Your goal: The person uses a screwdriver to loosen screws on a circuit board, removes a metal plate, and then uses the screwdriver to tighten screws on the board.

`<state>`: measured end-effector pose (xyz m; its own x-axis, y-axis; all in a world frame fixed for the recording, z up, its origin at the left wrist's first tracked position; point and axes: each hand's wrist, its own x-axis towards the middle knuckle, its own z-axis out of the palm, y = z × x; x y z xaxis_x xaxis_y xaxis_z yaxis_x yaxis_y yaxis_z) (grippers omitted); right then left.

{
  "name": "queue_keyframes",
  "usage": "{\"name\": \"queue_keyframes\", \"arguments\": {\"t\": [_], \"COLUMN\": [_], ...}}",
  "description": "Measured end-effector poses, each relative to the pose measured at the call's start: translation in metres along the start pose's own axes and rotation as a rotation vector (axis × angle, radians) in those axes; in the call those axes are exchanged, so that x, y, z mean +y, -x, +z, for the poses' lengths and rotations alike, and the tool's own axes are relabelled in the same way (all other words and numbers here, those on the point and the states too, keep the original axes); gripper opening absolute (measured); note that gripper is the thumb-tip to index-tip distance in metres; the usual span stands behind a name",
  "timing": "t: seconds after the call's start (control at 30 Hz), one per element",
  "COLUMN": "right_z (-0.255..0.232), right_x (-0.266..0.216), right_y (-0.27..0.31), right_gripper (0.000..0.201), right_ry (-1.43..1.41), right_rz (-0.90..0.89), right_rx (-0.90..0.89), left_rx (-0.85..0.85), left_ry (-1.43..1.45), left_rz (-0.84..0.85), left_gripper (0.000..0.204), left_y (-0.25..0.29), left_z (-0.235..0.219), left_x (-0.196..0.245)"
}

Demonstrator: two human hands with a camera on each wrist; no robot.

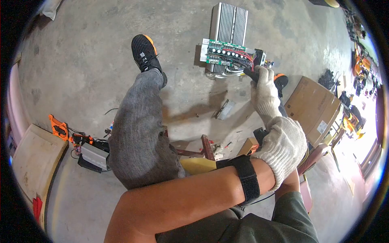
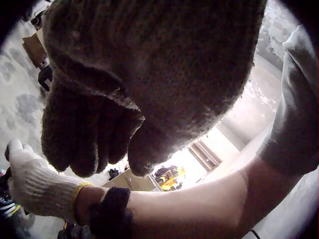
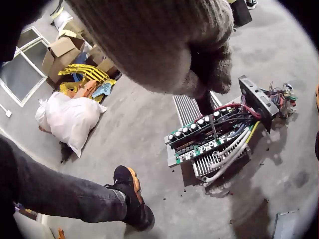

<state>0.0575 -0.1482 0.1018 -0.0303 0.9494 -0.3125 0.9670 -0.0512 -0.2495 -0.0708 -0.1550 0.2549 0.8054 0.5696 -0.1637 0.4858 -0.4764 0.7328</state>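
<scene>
Hands: two, in off-white knitted gloves with ribbed cuffs. The right hand grips one dark-handled tool, its shaft reaching the board; the left hand has loosely bent fingers, no held thing visible.
Finned housing: one, silver metal, parallel ridges, on the floor at the far centre, ahead of the hands.
Circuit board: green, long and narrow, lying across the housing; a row of round-topped cylinders, exact count unclear.
Cables: several, smooth; red, black, white, one yellow, at the board's right end.
End plate: one, metal, with holes, beside the cables.
Shoes: two, black with orange edging; left shoe, right shoe.
Carton: one large, brown cardboard, to the right.
Floor: grey, mottled, hard.
</scene>
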Motion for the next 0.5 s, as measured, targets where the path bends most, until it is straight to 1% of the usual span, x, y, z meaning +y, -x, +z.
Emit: {"name": "queue_keyframes", "arguments": {"t": [0.07, 0.13, 0.2, 0.27, 0.3, 0.37, 0.4, 0.43, 0.47, 0.5], "right_z": [0.000, -0.002, -0.004, -0.005, -0.004, -0.004, -0.006, -0.008, -0.008, -0.005], "right_x": [0.000, -0.002, -0.009, -0.016, -0.015, -0.012, -0.011, -0.011, -0.011, -0.009], "right_y": [0.000, -0.001, -0.005, -0.009, -0.008, -0.003, -0.001, -0.002, -0.001, -0.003], "right_gripper": [0.048, 0.047, 0.046, 0.047, 0.047, 0.049, 0.049, 0.052, 0.055, 0.055], "right_ry": [0.036, 0.036, 0.033, -0.038, -0.038, -0.114, -0.113, -0.065, -0.017, -0.017], "right_rz": [0.004, 0.028, 0.053, 0.349, 0.350, 0.233, 0.232, 0.187, 0.145, 0.144], "right_rx": [-0.011, -0.025, -0.039, -0.114, -0.114, -0.004, -0.004, -0.033, -0.066, -0.068], "left_rx": [-0.008, 0.049, 0.032, 0.012, 0.010, 0.007, -0.123, -0.251, -0.251, -0.243], "left_ry": [0.017, 0.023, -0.006, -0.029, -0.051, -0.074, -0.001, 0.069, 0.070, 0.069], "left_rz": [0.017, 0.030, 0.016, 0.000, -0.004, -0.007, -0.032, -0.059, -0.061, -0.063], "left_gripper": [0.020, 0.019, 0.019, 0.018, 0.018, 0.017, 0.022, 0.031, 0.031, 0.031], "left_y": [0.000, -0.002, -0.002, -0.001, -0.001, -0.003, -0.007, -0.010, -0.011, -0.011], "left_z": [0.001, 0.006, 0.002, 0.000, -0.001, 0.001, 0.001, 0.002, 0.003, 0.004], "left_x": [-0.001, 0.000, 0.000, 0.000, 0.000, 0.004, 0.008, 0.009, 0.010, 0.011]}}
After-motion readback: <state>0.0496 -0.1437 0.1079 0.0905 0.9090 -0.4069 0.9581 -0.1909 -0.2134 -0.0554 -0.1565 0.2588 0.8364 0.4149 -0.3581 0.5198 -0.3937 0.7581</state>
